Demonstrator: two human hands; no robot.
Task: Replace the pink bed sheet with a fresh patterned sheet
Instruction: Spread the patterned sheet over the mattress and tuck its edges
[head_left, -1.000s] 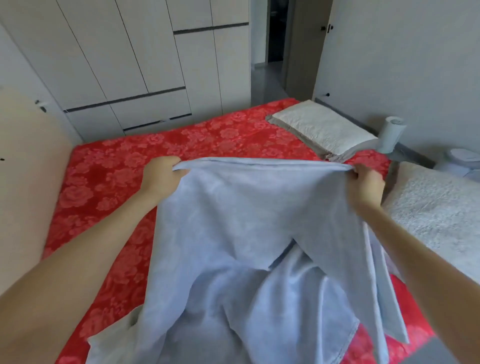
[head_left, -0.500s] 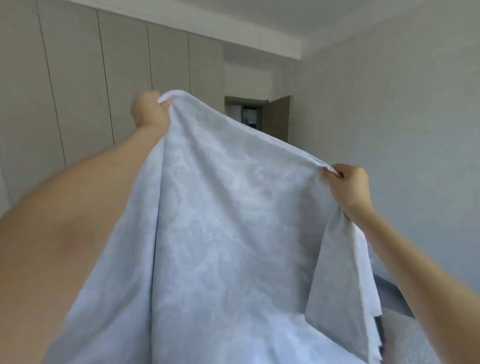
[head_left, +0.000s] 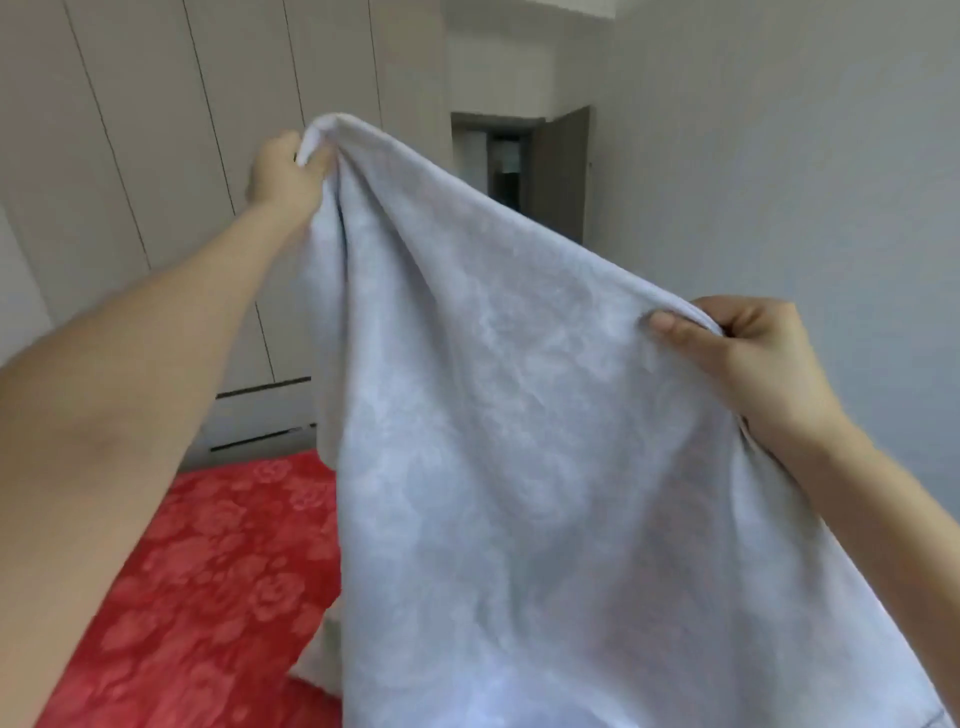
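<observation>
A pale grey patterned sheet fills the centre of the frame, held aloft over a red floral bed at lower left. It drapes soft and light, probably thin cotton, and is best gripped along its top hem. The left hand, upper left, and the right hand, at right, each pinch that edge.

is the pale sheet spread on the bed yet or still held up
Held up: left hand and right hand grip the pale sheet in the air.
</observation>
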